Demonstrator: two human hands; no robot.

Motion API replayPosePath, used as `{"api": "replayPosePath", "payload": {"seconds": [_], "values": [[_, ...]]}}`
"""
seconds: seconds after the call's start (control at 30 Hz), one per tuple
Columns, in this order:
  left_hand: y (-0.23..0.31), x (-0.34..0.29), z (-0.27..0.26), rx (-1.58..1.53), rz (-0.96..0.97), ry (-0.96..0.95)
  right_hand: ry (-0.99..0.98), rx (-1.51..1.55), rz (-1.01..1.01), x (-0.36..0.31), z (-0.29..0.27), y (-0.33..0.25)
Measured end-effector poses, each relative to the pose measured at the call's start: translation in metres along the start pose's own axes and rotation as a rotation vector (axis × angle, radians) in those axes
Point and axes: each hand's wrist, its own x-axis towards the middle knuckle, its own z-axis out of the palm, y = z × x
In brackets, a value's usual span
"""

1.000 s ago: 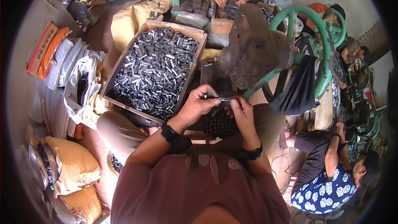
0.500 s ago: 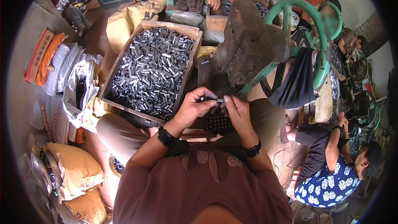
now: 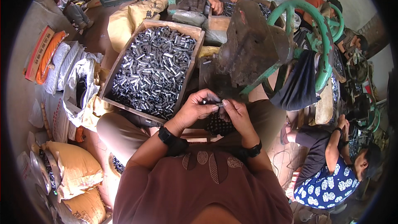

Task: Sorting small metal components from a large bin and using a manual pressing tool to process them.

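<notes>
My left hand and my right hand meet in front of my lap. Between their fingertips is a small dark metal piece, held from both ends; it resembles the short tubes beside it, though the fingers cover much of it. Left of the hands, a wooden tray is heaped with short shiny metal tubes. Just beyond my fingers stands a heavy dark press with a green handwheel. One loose metal tube lies on the ledge by the press.
A dark cloth hangs from the handwheel side. Across from me, a person's hands work over another box of parts. At right sits a person in a blue floral top. Sacks stand along the left.
The view has shifted slightly. My fingers have moved a little on the small metal piece, which now looks darker and more tilted; both hands stay together in the same place.
</notes>
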Motion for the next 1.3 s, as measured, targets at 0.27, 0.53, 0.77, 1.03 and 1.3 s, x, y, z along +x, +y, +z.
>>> {"api": "replayPosePath", "payload": {"seconds": [0.27,0.53,0.77,1.03,1.3], "values": [[-0.016,0.024,-0.021,-0.127,-0.062,0.106,0.262,-0.943,-0.452,-0.006,-0.018,-0.015],[-0.034,0.086,-0.069,-0.236,-0.039,0.507,1.328,-0.692,-0.755,-0.034,-0.080,-0.062],[-0.034,0.101,-0.062,-0.257,-0.081,0.513,1.161,-0.377,-0.785,-0.014,-0.113,-0.036],[-0.043,0.103,-0.066,0.003,-0.046,0.522,1.035,-0.357,-0.457,-0.009,-0.090,-0.153],[-0.058,0.126,-0.052,0.524,0.196,0.629,1.062,-0.471,-0.448,-0.011,-0.092,-0.142]]}}
